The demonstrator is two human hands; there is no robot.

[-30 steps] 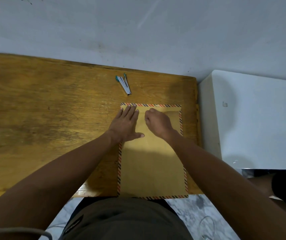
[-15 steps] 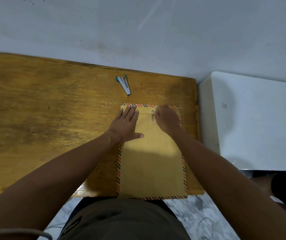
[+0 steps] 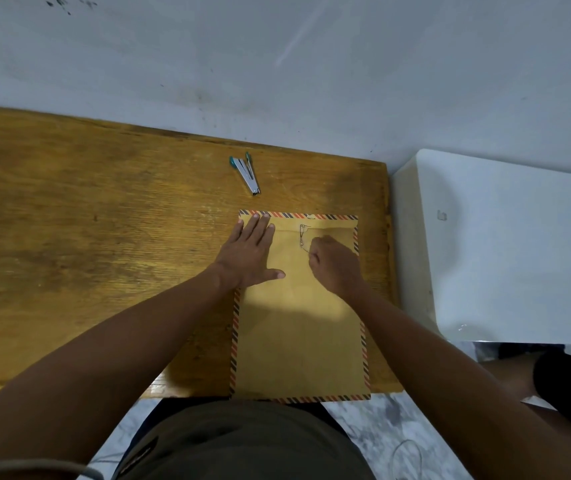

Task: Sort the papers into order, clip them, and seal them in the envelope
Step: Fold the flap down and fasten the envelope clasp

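A brown envelope (image 3: pixel 297 341) with a red and dark striped border lies flat at the right end of the wooden desk (image 3: pixel 86 254), its flap folded down at the far edge. A thin string closure (image 3: pixel 302 235) runs between two small buttons on the flap. My left hand (image 3: pixel 249 252) lies flat, fingers spread, on the envelope's upper left corner. My right hand (image 3: pixel 334 263) is curled just right of the closure and pinches the end of the string. No papers show; I cannot tell what the envelope holds.
A small stapler (image 3: pixel 247 173) with green ends lies on the desk beyond the envelope. A white cabinet top (image 3: pixel 519 254) adjoins the desk on the right. A grey wall stands behind. The envelope's near edge overhangs the desk above my lap.
My right hand has drawn back toward me and right from the flap, uncovering the string closure. My left hand has stayed flat in place.
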